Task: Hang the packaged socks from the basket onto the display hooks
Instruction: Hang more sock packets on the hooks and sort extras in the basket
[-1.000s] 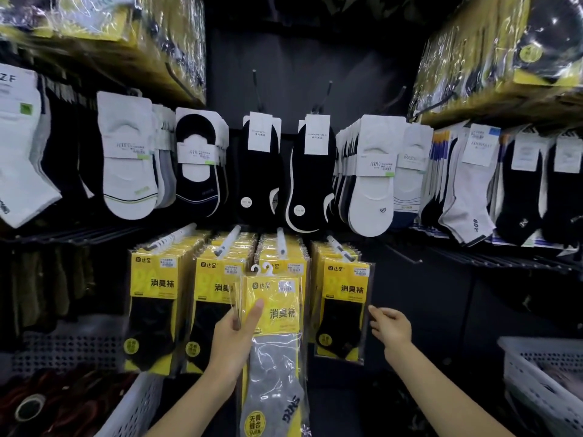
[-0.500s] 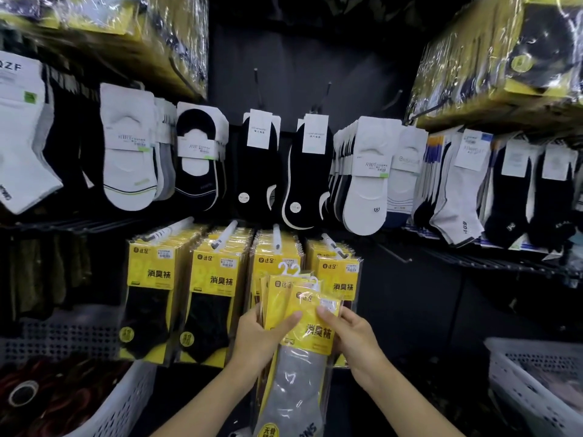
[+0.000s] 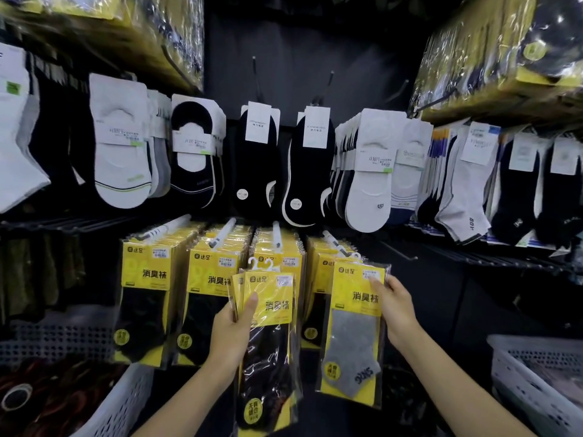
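My right hand (image 3: 399, 310) pinches the grey sock pack (image 3: 353, 339) at its top right corner, thumb on the front. The pack is upright, long axis vertical, hanger end up beside the rightmost display hook (image 3: 334, 244); perhaps threaded on it. My left hand (image 3: 233, 329) grips 1 upright stack of packs (image 3: 271, 342), thumb across its face.

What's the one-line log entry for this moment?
left hand: grips pack stack | right hand: holds grey-sock pack at rightmost hook | hung: cannot tell
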The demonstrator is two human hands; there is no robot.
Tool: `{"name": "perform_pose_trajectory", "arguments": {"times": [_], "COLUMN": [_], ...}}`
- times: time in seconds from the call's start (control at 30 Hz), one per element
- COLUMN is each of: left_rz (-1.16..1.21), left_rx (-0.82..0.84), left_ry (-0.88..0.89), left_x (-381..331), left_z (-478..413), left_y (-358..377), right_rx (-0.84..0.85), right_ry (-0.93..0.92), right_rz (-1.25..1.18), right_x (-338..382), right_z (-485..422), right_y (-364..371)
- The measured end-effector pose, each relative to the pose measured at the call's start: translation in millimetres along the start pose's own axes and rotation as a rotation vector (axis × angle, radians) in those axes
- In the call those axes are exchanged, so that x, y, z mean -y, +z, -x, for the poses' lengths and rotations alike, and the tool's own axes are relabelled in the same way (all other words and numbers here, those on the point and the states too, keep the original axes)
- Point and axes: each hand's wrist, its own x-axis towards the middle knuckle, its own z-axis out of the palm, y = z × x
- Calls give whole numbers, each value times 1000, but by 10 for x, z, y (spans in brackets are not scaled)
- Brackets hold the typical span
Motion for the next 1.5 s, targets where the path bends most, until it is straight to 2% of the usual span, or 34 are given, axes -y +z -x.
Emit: {"name": "perform_pose_trajectory", "arguments": {"times": [0.17, 0.3, 0.37, 0.53, 0.63, 0.7, 0.87, 0.93, 1.17, 1.33, 1.5], "left_rz": [-2, 7, 15, 43, 59, 76, 94, 95, 23, -35, -24], "left_rx": [11, 23, 23, 24, 38, 51, 122, 150, 218, 176, 112], "left_ry": [-3, 0, 0, 8, 13, 12, -13, -14, -15, -20, 27], "left_x": [-9, -9, -10, -1, 5, -4, -13, -33, -91, -126, -164], "left_z": [-27, -27, -23, 8, 45, 77, 187, 245, 267, 141, -5], "left_y": [-8, -5, 9, 23, 46, 80, 268, 347, 393, 267, 198], "right_rx": [83, 108, 47, -271, -300, -219, 302, 384, 282, 84, 23], "right_ry": [-77, -61, -48, 43, 103, 113, 147, 164, 116, 79, -15], "right_rz": [21, 21, 36, 172, 214, 163, 110, 69, -22, 72, 96], "right_x": [-44, -185, -283, -500, -592, -600, -448, -436, -359, -247, -29], "right_z": [-178, -290, -334, -319, -179, -24, 473, 586, 585, 358, 70], "right_y": [113, 183, 218, 208, 155, 170, 271, 281, 93, -83, -125]}}
